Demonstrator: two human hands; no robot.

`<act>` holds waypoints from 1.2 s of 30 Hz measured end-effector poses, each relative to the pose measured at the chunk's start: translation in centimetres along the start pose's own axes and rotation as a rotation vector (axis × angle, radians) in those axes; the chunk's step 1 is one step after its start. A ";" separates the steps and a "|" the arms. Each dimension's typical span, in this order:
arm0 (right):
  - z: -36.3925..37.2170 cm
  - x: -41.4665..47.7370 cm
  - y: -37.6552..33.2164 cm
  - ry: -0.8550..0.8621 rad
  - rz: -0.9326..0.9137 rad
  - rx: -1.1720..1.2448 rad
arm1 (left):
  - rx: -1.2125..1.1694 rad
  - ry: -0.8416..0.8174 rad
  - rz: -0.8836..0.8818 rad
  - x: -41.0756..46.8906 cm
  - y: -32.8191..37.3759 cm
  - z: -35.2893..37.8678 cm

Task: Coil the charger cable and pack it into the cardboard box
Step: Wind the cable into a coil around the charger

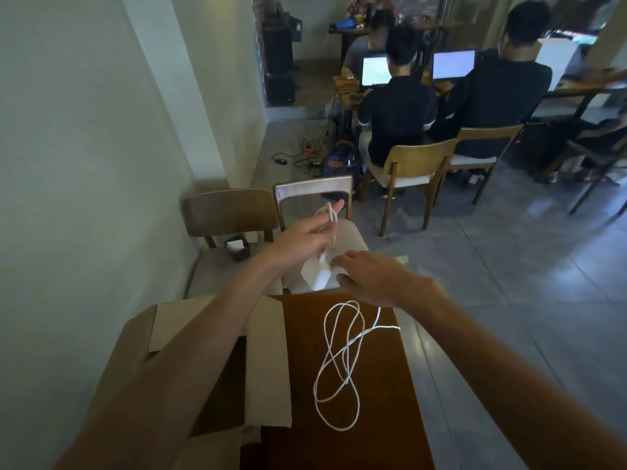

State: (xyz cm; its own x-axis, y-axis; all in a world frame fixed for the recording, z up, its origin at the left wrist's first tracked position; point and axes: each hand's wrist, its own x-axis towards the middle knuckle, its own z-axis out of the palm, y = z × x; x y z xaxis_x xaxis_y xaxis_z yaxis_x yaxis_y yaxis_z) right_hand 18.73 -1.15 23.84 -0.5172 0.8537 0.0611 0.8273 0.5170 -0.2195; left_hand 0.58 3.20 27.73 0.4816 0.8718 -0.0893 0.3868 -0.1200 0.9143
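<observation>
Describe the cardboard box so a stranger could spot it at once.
Start at the dark wooden table nearest the camera. The cardboard box sits on its left side, under the left forearm, next to the loose white cable. It is the only tan thing there, with its flaps open.

Left hand (307, 237) pinches cable (336, 364) loops above the white charger (317, 274); right hand (371, 276) touches it (flaps open), cardboard box (268, 361) just left of the slack.

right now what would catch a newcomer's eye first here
The white cable sprawls in loose loops on the dark wooden table. Just beyond the table's far edge, the left hand and right hand hold the white charger brick. The open cardboard box sits at left.
</observation>
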 end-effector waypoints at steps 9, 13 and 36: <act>-6.0 -0.3 0.5 -0.184 0.016 0.165 | -0.002 -0.082 0.057 -0.1 0.4 0.8; -9.1 -0.2 1.2 -0.130 -0.013 0.317 | -0.086 -0.187 -0.013 -1.1 0.7 1.1; -2.1 1.5 1.7 0.365 0.214 0.873 | -0.198 -0.166 0.116 -1.8 2.4 -0.4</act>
State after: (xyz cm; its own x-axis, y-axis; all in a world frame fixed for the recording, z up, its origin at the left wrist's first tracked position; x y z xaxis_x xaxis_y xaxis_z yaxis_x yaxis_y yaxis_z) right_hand 19.80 1.17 25.62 -0.1531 0.9674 0.2017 0.3660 0.2451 -0.8978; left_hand 0.29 1.52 30.28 0.6423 0.7659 -0.0284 0.1685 -0.1049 0.9801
